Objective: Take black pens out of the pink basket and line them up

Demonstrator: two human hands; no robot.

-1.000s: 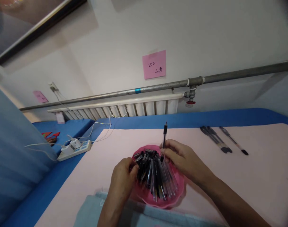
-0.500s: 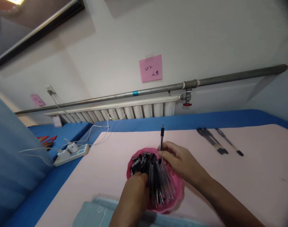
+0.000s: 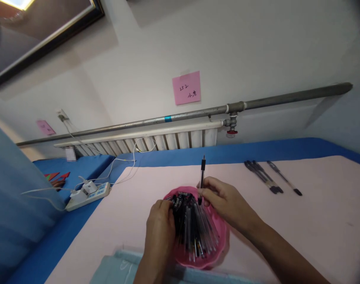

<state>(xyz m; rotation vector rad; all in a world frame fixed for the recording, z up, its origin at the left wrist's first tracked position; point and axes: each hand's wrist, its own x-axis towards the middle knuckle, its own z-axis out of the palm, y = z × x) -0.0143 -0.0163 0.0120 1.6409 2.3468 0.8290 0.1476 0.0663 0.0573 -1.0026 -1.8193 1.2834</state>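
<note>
In my right hand (image 3: 224, 201), fingers pinched together, a ballpoint pen (image 3: 202, 175) stands upright, its tip up and a black end down, over the far right rim of a pink scalloped bowl (image 3: 224, 244). Clear pen barrels (image 3: 205, 230) fan out in the bowl toward me. Behind them are piled black pen caps and small metallic-looking parts (image 3: 180, 199). My left hand (image 3: 160, 228) is at the bowl's left rim with its fingers curled in among the black parts; the fingertips are hidden, so what they hold cannot be made out.
Several pens with black caps (image 3: 261, 176) lie at the right on the pink sheet (image 3: 322, 221). A light blue cloth (image 3: 111, 270) is at the near edge. At the left sits a power strip (image 3: 88, 196) with plugs and white cables. Behind the table are a radiator (image 3: 171, 141) and pipe.
My left hand has drawn back left, from over the pen pile to the bowl's left rim. The right hand keeps the pen upright in nearly the same place.
</note>
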